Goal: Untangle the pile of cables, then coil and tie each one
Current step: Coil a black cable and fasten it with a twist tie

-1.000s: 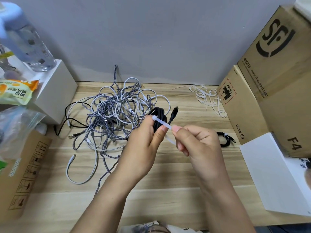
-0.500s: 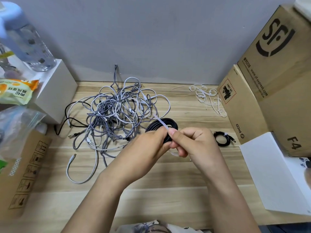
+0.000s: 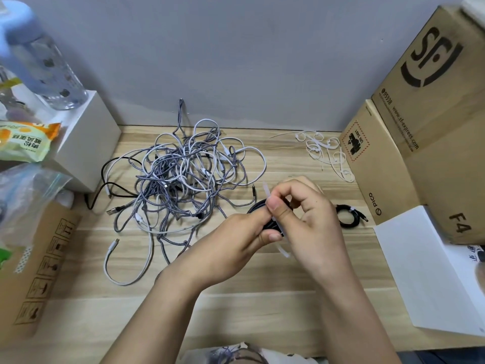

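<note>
Bare forearms, no sleeves

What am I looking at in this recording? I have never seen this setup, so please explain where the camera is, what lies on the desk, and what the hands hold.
There is no machine: a person works with two bare hands. The only camera sits on their head and looks forward and down, so the arms come in from the bottom edge.

On the wooden desk lies a tangle of grey, white and black cables. To the right lie spare white ties and one black coil already tied. Cardboard boxes stand at the right, and a white box with a bottle at the left.

The left hand grips a coiled black cable. The right hand pinches a white tie that crosses that coil. Whether it is fastened cannot be told.
</note>
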